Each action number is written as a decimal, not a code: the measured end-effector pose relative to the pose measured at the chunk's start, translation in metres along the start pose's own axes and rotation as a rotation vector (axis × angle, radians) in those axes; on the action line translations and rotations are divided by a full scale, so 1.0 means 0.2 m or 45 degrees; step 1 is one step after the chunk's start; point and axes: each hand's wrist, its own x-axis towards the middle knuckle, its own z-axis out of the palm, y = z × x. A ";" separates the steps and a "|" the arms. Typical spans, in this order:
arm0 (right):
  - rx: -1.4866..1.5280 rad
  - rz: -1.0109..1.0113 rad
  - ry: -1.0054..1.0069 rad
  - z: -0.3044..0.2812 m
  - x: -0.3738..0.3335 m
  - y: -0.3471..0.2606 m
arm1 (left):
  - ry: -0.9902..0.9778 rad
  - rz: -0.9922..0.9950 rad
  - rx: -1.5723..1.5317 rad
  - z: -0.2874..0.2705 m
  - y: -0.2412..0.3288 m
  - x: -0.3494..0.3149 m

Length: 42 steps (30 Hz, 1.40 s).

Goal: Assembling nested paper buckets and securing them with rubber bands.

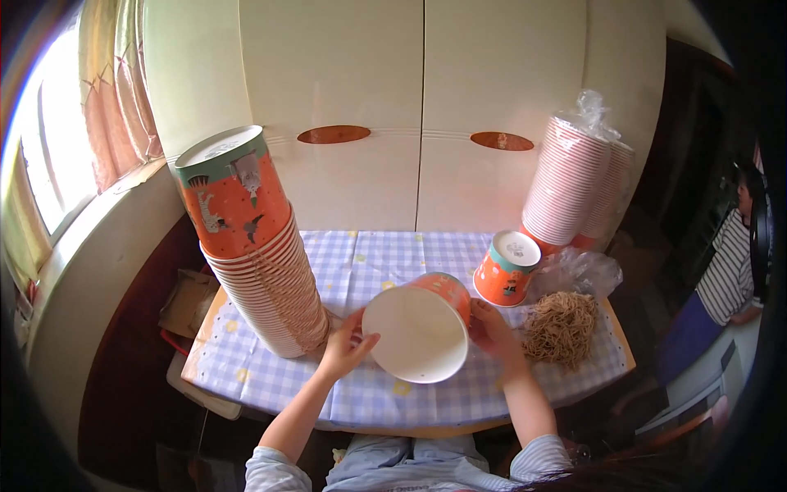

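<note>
Between my two hands is an orange paper bucket, tilted so its wide white mouth and plain inside face me. My left hand grips its rim on the left, thumb at the edge. On the other side my right hand holds the orange wall, with some fingers hidden behind it. Left of my left hand rises a tall, leaning stack of upside-down paper buckets, the top one showing animal pictures and a green band. A single upside-down bucket stands just beyond my right hand.
A heap of thin tan strands lies right of my right hand, beside a crumpled clear plastic bag. Behind them stand plastic-wrapped bucket stacks. A checked cloth covers the table. Another person is at the far right.
</note>
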 end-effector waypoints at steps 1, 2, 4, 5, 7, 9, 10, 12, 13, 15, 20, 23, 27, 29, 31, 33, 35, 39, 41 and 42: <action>0.065 -0.018 -0.029 -0.04 0.01 0.02 | -0.015 0.010 -0.010 0.03 -0.03 0.04; 0.136 -0.026 -0.070 -0.04 0.02 0.03 | -0.031 -0.136 -0.103 0.04 -0.08 0.07; 0.146 -0.063 -0.139 -0.05 0.04 0.04 | -0.051 -0.274 -0.193 0.07 -0.13 0.12; 0.193 -0.136 -0.076 -0.09 0.08 0.06 | -0.078 -0.329 -0.257 0.08 -0.15 0.14; 0.240 -0.214 -0.017 -0.15 0.14 0.11 | -0.153 -0.442 -0.410 0.12 -0.18 0.16; 0.294 -0.286 -0.010 -0.23 0.17 0.14 | -0.172 -0.501 -0.502 0.19 -0.17 0.18; 0.295 -0.288 -0.008 -0.25 0.18 0.15 | -0.183 -0.574 -0.591 0.22 -0.17 0.18; 0.310 -0.376 -0.050 -0.31 0.18 0.17 | -0.135 -0.571 -0.657 0.27 -0.18 0.24; 0.318 -0.379 -0.032 -0.32 0.17 0.16 | -0.082 -0.571 -0.720 0.30 -0.20 0.26; -0.157 -0.282 0.167 -0.28 0.14 0.13 | -0.017 -0.487 -0.703 0.29 -0.32 0.30; -0.739 -0.275 0.445 -0.32 -0.03 0.01 | 0.219 -0.319 -0.604 0.26 -0.45 0.34; -1.175 -0.447 0.526 -0.49 -0.16 -0.08 | 0.319 -0.315 -0.544 0.28 -0.45 0.34; -1.704 -0.452 0.612 -0.53 -0.30 -0.22 | 0.289 -0.306 -0.382 0.29 -0.42 0.34; -2.219 -0.662 0.526 -0.59 -0.30 -0.21 | 0.278 -0.316 -0.371 0.30 -0.45 0.34; -2.317 -0.601 0.537 -0.59 -0.29 -0.18 | 0.279 -0.321 -0.356 0.29 -0.46 0.34; -2.412 -0.546 0.537 -0.60 -0.26 -0.15 | 0.215 -0.284 -0.295 0.27 -0.46 0.33; -2.642 -0.731 0.511 -0.63 -0.22 -0.12 | 0.239 -0.315 -0.278 0.28 -0.47 0.33; -2.889 -0.637 0.492 -0.68 -0.17 -0.11 | 0.322 -0.249 -0.259 0.29 -0.52 0.32; -3.001 -0.577 0.446 -0.69 -0.16 -0.12 | 0.366 -0.235 -0.276 0.31 -0.52 0.33; -3.001 -0.589 0.424 -0.68 -0.16 -0.12 | 0.391 -0.215 -0.297 0.31 -0.52 0.33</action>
